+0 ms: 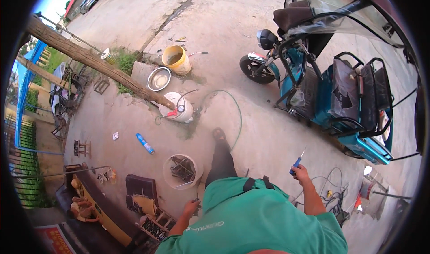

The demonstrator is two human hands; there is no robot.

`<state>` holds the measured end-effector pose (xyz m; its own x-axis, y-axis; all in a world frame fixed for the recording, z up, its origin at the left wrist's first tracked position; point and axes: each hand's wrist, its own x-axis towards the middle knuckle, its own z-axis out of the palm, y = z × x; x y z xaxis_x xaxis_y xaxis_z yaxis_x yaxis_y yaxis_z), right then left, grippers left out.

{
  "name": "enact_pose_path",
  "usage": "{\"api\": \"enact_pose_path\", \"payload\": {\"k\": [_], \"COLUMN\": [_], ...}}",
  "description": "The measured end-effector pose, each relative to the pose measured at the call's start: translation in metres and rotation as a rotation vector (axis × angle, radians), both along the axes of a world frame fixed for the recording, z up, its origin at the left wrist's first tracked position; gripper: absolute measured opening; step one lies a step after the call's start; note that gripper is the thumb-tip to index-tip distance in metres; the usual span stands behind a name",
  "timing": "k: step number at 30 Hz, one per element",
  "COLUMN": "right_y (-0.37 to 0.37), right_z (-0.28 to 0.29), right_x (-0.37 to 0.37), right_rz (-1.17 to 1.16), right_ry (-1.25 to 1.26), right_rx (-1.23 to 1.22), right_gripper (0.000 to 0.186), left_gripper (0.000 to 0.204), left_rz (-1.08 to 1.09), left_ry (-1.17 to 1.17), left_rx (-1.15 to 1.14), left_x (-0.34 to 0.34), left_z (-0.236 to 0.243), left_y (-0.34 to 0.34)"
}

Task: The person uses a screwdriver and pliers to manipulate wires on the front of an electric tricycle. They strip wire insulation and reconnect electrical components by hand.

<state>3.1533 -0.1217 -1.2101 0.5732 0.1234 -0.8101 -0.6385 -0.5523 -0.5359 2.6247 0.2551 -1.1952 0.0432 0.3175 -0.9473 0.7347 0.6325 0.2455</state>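
My right hand [301, 174], out to the right of my body, is closed round the blue handle of a screwdriver [296, 163]. The thin metal shaft points up and away from me. Lower and to the left, my left hand [191, 208] hangs beside my green shirt with its fingers curled. A small dark thing seems to stick out of it, too small to name. Just beyond that hand stands a pale round bucket [168, 177] with dark metal pieces inside.
A teal three-wheeler [324, 95] stands at the right. Ahead are a yellow bucket [182, 66], a metal basin [153, 80], a white bucket [186, 112] by a wooden post and a green hose [240, 115]. A blue spray can [144, 143] lies left; cables [333, 187] lie right.
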Motion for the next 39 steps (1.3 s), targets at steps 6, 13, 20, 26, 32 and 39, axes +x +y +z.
{"api": "enact_pose_path", "payload": {"k": [6,13,20,26,32,39], "right_y": [0.137,0.3,0.401,0.473,0.567,0.722], "right_z": [-0.067,-0.055,-0.124,-0.174,-0.172,-0.246], "right_x": [0.023,0.104,0.246,0.368,0.483,0.577], "right_rz": [-0.022,0.106,0.085,-0.099,-0.197,-0.373], "right_ry": [0.199,-0.006,-0.001,0.162,0.142,-0.118], "right_rx": [-0.091,-0.116,-0.099,-0.016,0.065,0.112], "right_gripper": [0.02,0.029,0.033,0.029,0.03,0.019], "left_gripper": [0.029,0.026,0.025,0.021,0.03,0.031], "left_rz": [-0.236,-0.198,-0.261,-0.37,-0.513,-0.864], "left_ry": [-0.127,-0.144,-0.414,-0.204,-0.017,-0.064], "left_rx": [0.263,0.37,0.424,0.234,0.116,0.14], "left_x": [0.112,0.374,0.603,0.653,0.705,0.897], "left_z": [-0.066,0.024,0.004,-0.093,-0.112,-0.184], "left_y": [0.253,0.511,0.618,0.661,0.732,0.933]}}
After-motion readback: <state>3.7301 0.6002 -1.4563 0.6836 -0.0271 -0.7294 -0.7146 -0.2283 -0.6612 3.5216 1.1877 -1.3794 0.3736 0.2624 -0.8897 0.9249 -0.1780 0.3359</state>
